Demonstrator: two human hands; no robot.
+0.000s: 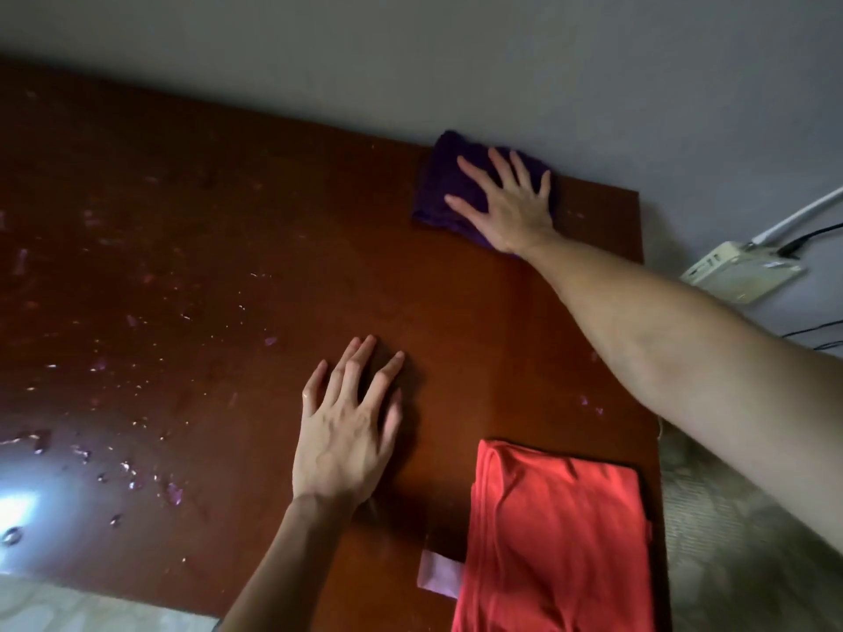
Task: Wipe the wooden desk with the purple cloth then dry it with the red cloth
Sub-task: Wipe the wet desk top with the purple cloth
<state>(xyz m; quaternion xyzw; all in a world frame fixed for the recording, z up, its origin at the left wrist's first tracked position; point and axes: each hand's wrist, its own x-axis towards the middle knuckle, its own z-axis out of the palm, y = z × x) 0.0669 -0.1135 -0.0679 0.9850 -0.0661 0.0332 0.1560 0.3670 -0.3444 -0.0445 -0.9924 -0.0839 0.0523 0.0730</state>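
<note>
Clearly, the wiping was only partly done: from nine o'clock down to seven o'clock the wooden desk [191, 184] was scattered with water droplets [132, 472] and a bright glare [18, 508] lay at its near left edge, so by my reading that half had yet to be wiped. Toward the centre, at about six o'clock, the left hand [346, 435] rested flat on the bare wood with its fingers spread and straight, holding nothing, seemingly as a brace. Right of it the surface looked dry or already wiped. At five o'clock the red cloth [552, 540] lay folded on the near right corner, untouched, partly covering a pale slip of paper [440, 574], so drying had not begun. At one o'clock the right hand [511, 203] pressed the purple cloth [444, 184] down with straight, splayed fingers, right against the wall [456, 52] at the far edge. Off the desk at three o'clock, a white wall box [739, 271] with cables showed.
</note>
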